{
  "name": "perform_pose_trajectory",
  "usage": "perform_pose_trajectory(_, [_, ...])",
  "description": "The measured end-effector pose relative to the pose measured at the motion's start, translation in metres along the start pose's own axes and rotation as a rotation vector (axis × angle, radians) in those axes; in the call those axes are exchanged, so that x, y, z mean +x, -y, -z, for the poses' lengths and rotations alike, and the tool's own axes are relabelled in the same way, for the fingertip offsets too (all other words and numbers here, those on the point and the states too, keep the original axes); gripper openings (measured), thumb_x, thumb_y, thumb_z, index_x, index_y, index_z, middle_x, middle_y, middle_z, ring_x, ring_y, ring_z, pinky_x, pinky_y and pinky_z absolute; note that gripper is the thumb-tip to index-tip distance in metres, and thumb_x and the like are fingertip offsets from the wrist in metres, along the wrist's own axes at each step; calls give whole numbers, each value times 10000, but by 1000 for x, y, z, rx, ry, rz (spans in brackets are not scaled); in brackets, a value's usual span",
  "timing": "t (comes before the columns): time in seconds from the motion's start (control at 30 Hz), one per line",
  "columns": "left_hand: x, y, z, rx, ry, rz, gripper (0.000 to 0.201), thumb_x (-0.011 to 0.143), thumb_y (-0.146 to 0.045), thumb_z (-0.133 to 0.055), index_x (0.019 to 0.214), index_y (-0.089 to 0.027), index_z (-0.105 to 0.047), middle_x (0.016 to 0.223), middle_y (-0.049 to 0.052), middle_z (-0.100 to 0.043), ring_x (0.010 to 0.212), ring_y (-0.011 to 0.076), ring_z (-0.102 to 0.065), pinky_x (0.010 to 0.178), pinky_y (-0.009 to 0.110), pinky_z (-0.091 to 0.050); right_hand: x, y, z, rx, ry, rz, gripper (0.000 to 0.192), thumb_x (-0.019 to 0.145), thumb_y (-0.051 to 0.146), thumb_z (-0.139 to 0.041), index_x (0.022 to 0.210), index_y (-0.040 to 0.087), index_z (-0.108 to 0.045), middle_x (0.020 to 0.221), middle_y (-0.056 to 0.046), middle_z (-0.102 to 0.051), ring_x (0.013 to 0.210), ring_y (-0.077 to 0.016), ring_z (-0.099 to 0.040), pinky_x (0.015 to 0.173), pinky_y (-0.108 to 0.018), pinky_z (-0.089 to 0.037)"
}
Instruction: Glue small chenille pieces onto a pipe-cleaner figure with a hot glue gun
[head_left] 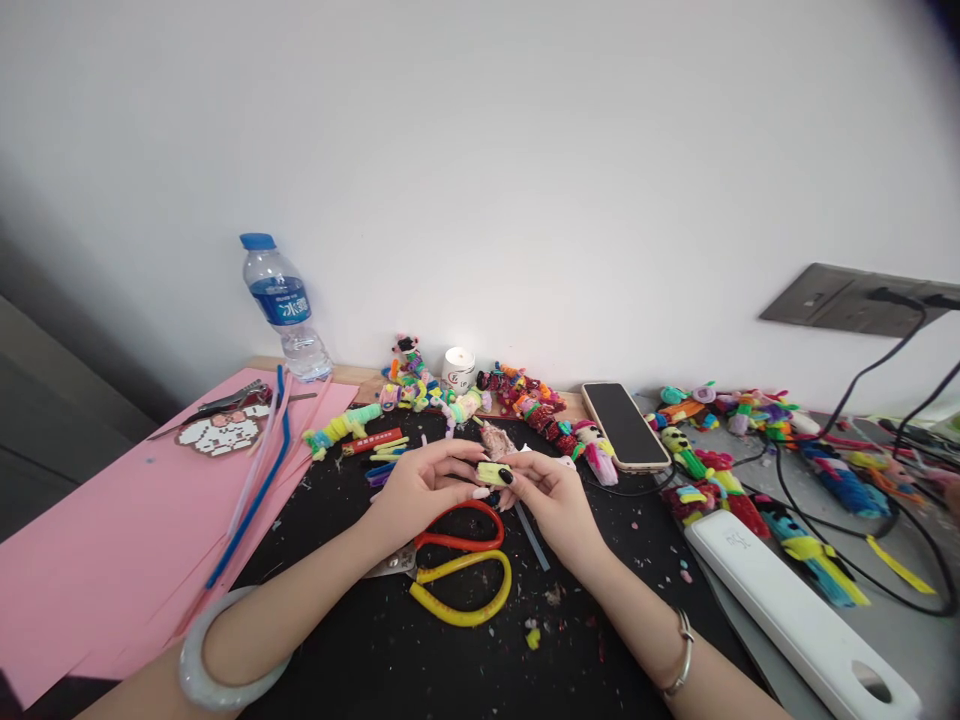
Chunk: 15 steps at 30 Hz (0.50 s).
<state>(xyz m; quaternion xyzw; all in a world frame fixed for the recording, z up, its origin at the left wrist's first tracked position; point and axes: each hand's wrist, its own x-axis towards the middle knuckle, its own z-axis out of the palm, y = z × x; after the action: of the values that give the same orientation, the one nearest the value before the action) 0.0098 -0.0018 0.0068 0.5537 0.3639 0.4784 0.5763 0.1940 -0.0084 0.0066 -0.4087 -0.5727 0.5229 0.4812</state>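
Both hands meet at frame centre. The left hand (420, 485) and right hand (551, 492) are closed in a pinch on one small yellow-green piece (493, 473), held just above the black mat (420, 650). Scissors (457, 565) lie at 6 o'clock of the piece, untouched. Finished pipe-cleaner figures (525, 395) line the wall edge at 12 o'clock; a phone (626, 425) sits at 2 o'clock, pink paper (97, 560) at 9 o'clock. Judged status: several figures complete; the held piece remains an unassembled part.
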Motion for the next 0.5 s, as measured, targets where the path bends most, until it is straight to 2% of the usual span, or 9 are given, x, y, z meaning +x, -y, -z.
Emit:
perform_pose_trajectory(0.13, [-3,-2,1,283,-10,-191,117,737,-187,-673,841,-200,-725,937,72,-696,894,201,-650,762,298,-547,-2,0,-2,-9,61,3,240,783,372,-649,927,186,-609,675,8,-649,571,-118,-624,582,-261,-556])
perform_pose_trajectory(0.2, [-3,-5,1,341,-19,-209,87,750,-191,-662,806,-201,-727,885,61,-702,854,190,-649,757,287,-539,-3,1,-1,-31,66,34,241,772,350,-662,943,190,-606,753,-9,-660,644,-124,-637,610,-255,-560])
perform_pose_trajectory(0.3, [-3,-8,-1,290,-24,-128,61,748,-210,-668,783,-185,-711,830,48,-708,772,174,-660,733,281,-542,-4,1,0,-66,68,66,262,752,341,-680,959,197,-606,837,-35,-665,746,-148,-648,623,-253,-564])
perform_pose_trajectory(0.37, [-2,-8,-1,208,-64,-70,83,738,-235,-682,793,-174,-693,815,41,-708,742,170,-668,724,282,-549,-4,2,2,-84,50,83,263,770,357,-657,970,196,-601,851,-43,-664,698,-143,-639,579,-248,-558])
perform_pose_trajectory(0.5, [4,-6,7,49,-286,-59,212,736,-328,-689,869,-169,-647,754,18,-688,689,164,-668,700,297,-564,-4,2,7,-202,-138,157,175,838,358,-567,868,186,-580,681,-5,-613,529,-111,-556,479,-227,-485])
